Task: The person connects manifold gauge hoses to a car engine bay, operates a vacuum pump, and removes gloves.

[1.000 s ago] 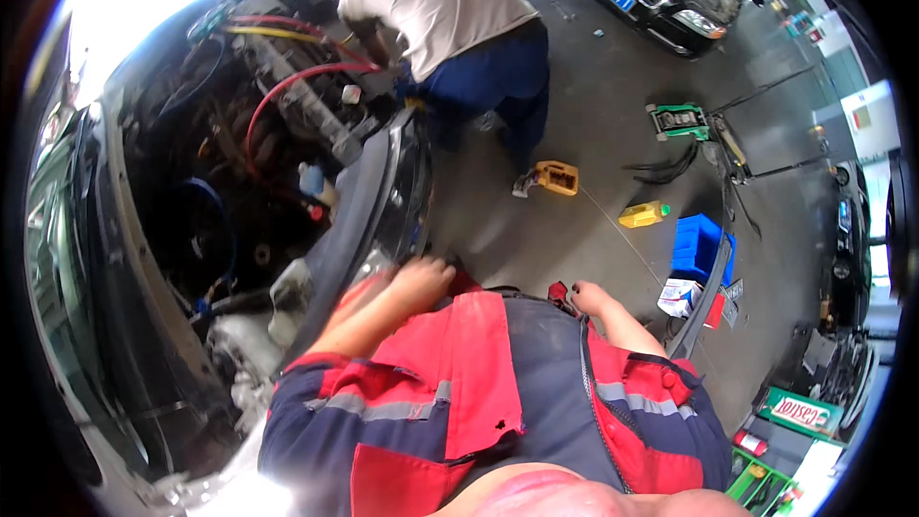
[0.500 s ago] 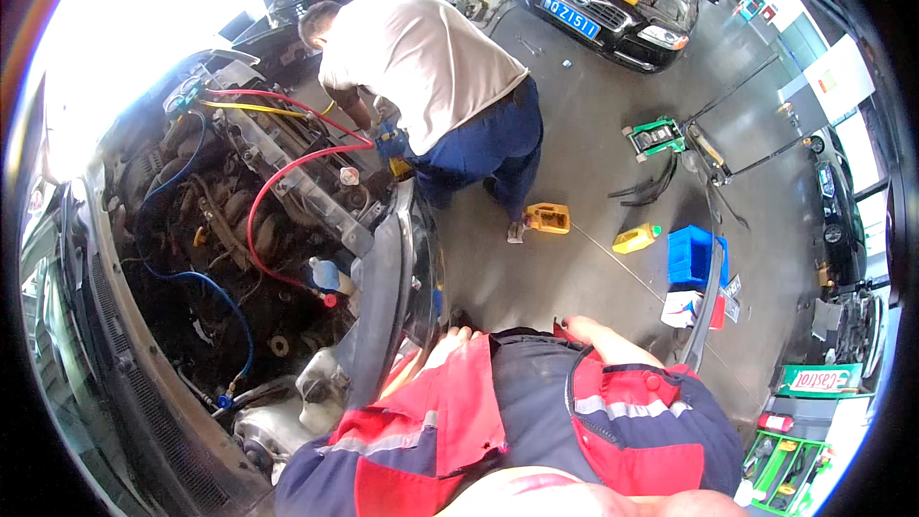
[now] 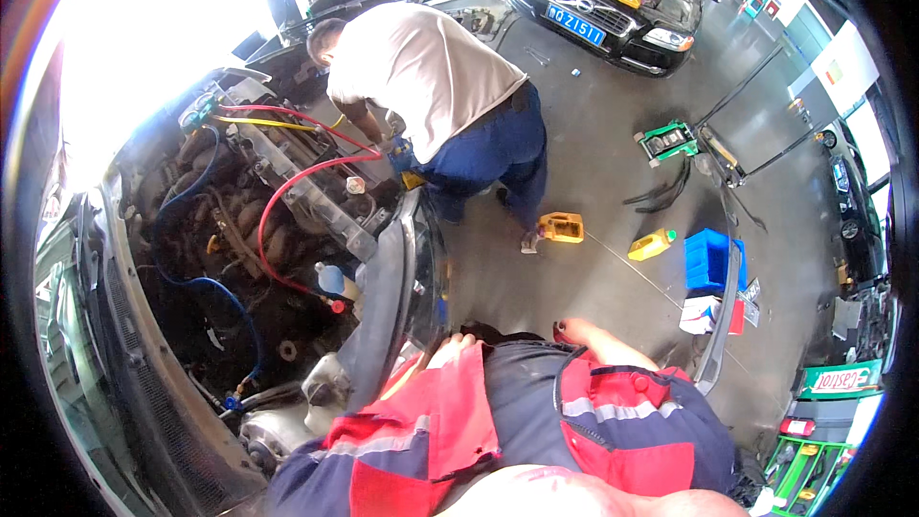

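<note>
My left hand (image 3: 454,348) lies low by my waist, beside the front corner of the car with the raised engine bay (image 3: 239,258). Its fingers show in part, loosely laid out, with nothing seen in them. On the other side of my dark shirt, my right hand (image 3: 577,330) hangs by my hip, its fingers too hidden to read. A red hose (image 3: 287,193), a yellow hose (image 3: 263,122) and a blue hose (image 3: 230,289) run from a gauge set (image 3: 199,111) across the engine bay. A bottle with a bluish top (image 3: 335,280) sits near the red hose's end.
A co-worker (image 3: 431,77) bends over the car's front. On the floor are a cut-open yellow jug (image 3: 562,227), a yellow bottle (image 3: 652,245), a blue bin (image 3: 706,259) and a green floor jack (image 3: 667,142). A black car (image 3: 613,0) stands beyond, hood raised.
The whole view has shifted slightly, so the car, floor items and co-worker sit a little further right. Both my hands stay low by my body, and the co-worker stays bent over.
</note>
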Demonstrator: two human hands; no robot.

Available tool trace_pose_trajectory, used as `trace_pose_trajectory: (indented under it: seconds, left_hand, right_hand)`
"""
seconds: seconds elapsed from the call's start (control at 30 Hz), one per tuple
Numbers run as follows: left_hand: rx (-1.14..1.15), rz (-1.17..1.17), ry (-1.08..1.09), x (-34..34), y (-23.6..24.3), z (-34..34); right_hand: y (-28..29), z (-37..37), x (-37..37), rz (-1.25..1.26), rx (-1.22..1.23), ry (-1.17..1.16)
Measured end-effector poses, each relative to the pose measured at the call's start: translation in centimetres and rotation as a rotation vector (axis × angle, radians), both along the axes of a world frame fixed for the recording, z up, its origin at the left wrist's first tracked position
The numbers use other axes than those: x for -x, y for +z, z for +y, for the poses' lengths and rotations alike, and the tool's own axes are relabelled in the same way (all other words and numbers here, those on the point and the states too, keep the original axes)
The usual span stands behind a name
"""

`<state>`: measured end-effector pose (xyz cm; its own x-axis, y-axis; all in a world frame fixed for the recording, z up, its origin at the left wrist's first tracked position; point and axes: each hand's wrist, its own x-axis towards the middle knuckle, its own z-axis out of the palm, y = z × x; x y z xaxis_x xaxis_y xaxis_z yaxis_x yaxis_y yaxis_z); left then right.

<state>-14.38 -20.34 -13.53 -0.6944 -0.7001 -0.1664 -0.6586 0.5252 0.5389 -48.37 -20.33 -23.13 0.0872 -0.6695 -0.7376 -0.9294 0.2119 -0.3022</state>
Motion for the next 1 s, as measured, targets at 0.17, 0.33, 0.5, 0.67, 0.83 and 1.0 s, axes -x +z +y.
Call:
trace_pose_trajectory:
  seconds: [0.17,0.33,0.5,0.67,0.83,1.0]
  left_hand:
    - [0.021,0.048,-0.003,-0.5,-1.2,0.0]
    - [-0.016,-0.110,-0.104,-0.1,2.2,-0.9]
    - [0.059,-0.117,-0.117,0.1,2.1,-0.4]
    - [0.164,0.040,-0.115,-0.4,0.0,-0.4]
    - [0.273,0.066,-0.119,-0.6,-0.6,-0.6]
    - [0.253,0.048,-0.136,-0.2,-2.1,-0.5]
  right_hand:
    - [-3.0,2.4,1.7,0.005,0.077,-0.098]
    - [-2.9,3.1,2.0,0.068,-0.016,-0.132]
    - [-3.0,3.2,1.3,0.047,-0.016,-0.042]
    - [-3.0,2.0,0.6,-0.026,0.033,0.052]
    - [-5.5,2.1,0.8,-0.114,-0.075,0.136]
    - [-3.8,1.6,-0.8,-0.200,-0.105,0.121]
